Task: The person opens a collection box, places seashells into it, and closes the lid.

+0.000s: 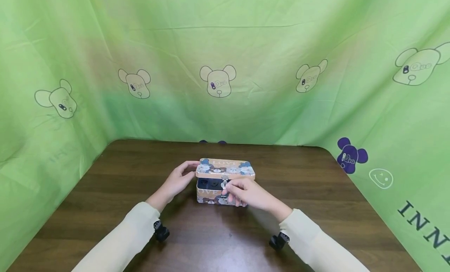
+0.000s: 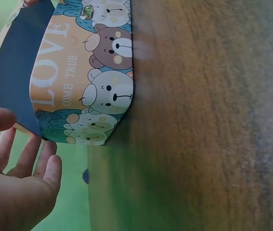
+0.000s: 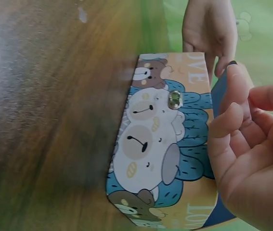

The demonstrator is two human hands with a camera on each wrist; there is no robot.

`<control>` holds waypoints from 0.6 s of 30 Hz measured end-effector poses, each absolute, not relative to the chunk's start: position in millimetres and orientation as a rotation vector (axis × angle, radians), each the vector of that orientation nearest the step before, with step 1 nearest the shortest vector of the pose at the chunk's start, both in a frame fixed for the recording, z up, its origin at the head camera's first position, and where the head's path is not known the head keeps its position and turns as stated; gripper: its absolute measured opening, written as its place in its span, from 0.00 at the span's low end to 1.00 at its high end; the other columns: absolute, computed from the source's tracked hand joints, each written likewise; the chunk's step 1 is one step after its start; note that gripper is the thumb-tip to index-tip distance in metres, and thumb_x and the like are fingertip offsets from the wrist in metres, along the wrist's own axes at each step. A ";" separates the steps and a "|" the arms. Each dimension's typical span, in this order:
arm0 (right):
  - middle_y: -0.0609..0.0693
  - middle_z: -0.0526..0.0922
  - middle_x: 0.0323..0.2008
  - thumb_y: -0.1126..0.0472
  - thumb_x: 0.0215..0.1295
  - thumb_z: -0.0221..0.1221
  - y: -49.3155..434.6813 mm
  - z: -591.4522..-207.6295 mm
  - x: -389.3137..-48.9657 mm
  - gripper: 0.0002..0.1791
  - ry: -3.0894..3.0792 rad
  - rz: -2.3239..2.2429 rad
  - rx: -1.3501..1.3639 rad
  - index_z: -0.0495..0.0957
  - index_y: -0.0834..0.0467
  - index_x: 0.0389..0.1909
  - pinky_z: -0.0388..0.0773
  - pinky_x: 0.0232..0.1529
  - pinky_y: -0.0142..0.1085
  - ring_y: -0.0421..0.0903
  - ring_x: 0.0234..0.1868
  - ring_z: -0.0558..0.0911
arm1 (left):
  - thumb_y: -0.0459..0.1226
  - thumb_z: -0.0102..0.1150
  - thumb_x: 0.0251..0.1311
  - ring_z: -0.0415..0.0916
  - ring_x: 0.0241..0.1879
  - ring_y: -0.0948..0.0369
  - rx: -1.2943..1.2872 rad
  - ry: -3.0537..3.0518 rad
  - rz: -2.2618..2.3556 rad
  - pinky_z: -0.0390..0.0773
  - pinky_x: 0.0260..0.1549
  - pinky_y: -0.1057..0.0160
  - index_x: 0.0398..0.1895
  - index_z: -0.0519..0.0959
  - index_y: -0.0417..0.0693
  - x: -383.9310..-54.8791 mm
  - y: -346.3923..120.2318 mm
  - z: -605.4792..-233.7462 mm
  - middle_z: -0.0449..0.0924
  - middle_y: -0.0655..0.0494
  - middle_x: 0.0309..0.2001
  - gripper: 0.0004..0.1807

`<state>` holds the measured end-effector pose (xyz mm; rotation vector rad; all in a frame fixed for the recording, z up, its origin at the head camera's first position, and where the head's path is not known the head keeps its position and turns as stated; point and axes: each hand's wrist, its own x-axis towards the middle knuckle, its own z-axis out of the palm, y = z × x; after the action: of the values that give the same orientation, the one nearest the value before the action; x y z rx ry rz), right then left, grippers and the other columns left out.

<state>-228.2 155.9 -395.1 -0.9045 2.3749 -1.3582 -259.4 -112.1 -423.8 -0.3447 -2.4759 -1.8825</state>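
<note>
A tin box (image 1: 207,197) printed with cartoon bears and the word LOVE stands on the table. Its lid (image 1: 225,168) is partly raised at the front, showing a dark inside. From the lid's front edge hangs a metal clasp (image 1: 224,183), which my right hand (image 1: 247,192) pinches between thumb and forefinger. Low on the box front, a metal catch (image 3: 175,99) shows in the right wrist view. My left hand (image 1: 177,182) touches the left end of the box with loosely extended fingers. In the left wrist view, its thumb (image 2: 0,119) lies near the lid's edge.
The box stands on a dark brown wooden table (image 1: 140,158). A green curtain (image 1: 267,119) with bear-head drawings hangs behind and along both sides. A small black wrist device (image 1: 161,231) sits at the left cuff, and another black device (image 1: 279,240) at the right.
</note>
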 end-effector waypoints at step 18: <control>0.47 0.83 0.24 0.59 0.78 0.49 152.0 -409.9 -211.4 0.16 2.418 -1.276 -0.807 0.84 0.63 0.41 0.78 0.23 0.34 0.42 0.22 0.79 | 0.46 0.63 0.67 0.72 0.60 0.50 -0.271 -2.584 -1.871 0.70 0.60 0.47 0.65 0.75 0.51 -250.7 -113.6 -430.3 0.75 0.50 0.63 0.25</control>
<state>-211.4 152.0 -409.9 -0.8065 2.4177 -1.2758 -250.7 -113.6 -430.3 -0.2715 -2.5836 -1.8709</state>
